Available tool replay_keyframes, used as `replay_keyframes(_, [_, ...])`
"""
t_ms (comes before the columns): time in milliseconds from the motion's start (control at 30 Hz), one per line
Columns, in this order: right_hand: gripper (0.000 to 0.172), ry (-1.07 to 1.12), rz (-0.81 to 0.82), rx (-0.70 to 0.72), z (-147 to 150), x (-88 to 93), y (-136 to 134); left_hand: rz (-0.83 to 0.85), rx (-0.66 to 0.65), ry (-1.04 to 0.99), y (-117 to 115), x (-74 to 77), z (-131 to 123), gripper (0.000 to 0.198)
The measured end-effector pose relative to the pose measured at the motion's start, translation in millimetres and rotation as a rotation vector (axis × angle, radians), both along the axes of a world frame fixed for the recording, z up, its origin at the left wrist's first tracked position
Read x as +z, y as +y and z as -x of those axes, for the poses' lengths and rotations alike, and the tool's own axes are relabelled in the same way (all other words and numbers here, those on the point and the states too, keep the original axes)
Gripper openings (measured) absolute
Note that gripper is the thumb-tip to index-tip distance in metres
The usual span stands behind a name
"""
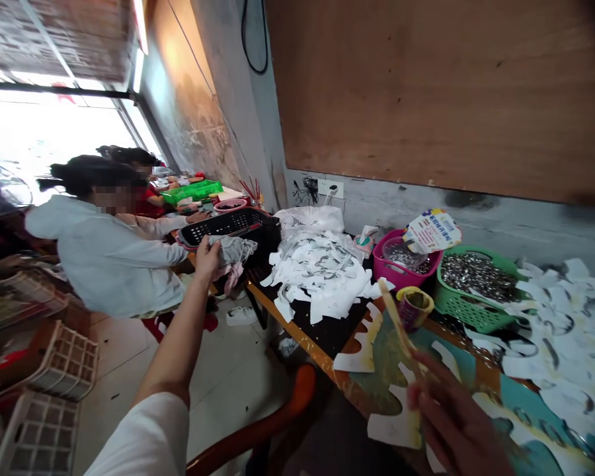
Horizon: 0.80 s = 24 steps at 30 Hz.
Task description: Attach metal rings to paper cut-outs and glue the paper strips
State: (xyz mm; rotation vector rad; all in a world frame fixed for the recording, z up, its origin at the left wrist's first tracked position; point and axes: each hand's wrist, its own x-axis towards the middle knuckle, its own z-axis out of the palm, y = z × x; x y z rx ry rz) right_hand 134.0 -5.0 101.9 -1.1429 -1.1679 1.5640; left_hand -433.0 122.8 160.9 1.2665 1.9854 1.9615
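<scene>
My left hand point(209, 256) is stretched out over the table's left edge, its fingers closed on a bundle of grey and pink cloth point(231, 254) beside a black basket point(221, 227). At the lower right, my right hand point(456, 416), somewhat blurred, grips a thin yellowish stick point(393, 311) that points up and left. Under the stick lie white curved paper pieces point(394, 420) with yellow stains. A small purple cup with a yellow rim point(413, 308) stands just behind the stick. A large heap of white paper pieces point(322, 268) lies between my hands.
A pink basket point(401, 274) and a green basket point(469, 307) hold shiny metal parts. More white pieces point(570, 337) cover the right side. Two people sit at the left, one in a pale hooded top point(114, 258). A wooden chair point(258, 426) is near the front edge.
</scene>
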Motion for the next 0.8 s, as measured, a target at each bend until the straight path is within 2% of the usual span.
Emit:
replay_keyframes(100, [0.06, 0.023, -0.172, 0.21, 51, 18.1, 17, -0.044, -0.097, 0.013, -11, 18.9, -24, 0.032])
replay_keyframes(167, [0.051, 0.021, -0.335, 0.277, 86, 26.2, 23, -0.052, -0.187, 0.0, -17, 26.4, -52, 0.034])
replay_keyframes(300, [0.046, -0.064, -0.572, 0.295, 143, 26.4, 38, -0.167, -0.45, -0.166, -34, 35.6, -123, 0.035])
replay_keyframes(433, [0.048, -0.16, -0.752, 0.215, 168, 13.2, 57, -0.215, -0.604, -0.25, -54, 47.6, -186, 0.035])
replay_keyframes(567, [0.048, -0.13, -0.744, 0.128, 170, 5.2, 60, -0.165, -0.768, -0.119, -65, 58.8, -222, 0.059])
replay_keyframes(633, [0.047, -0.105, -0.73, 0.11, 171, 3.8, 55, -0.172, -0.732, 0.045, -63, 58.5, -236, 0.072])
replay_keyframes(667, [0.046, -0.099, -0.728, 0.1, 172, 2.8, 52, -0.182, -0.667, 0.145, -61, 56.2, -242, 0.075])
replay_keyframes(733, [0.044, -0.111, -0.717, 0.078, 176, -0.6, 47, -0.201, -0.447, 0.325, -53, 47.8, -254, 0.074])
replay_keyframes(800, [0.04, -0.141, -0.72, 0.096, 181, -5.8, 45, -0.217, -0.182, 0.392, -44, 36.4, -264, 0.074])
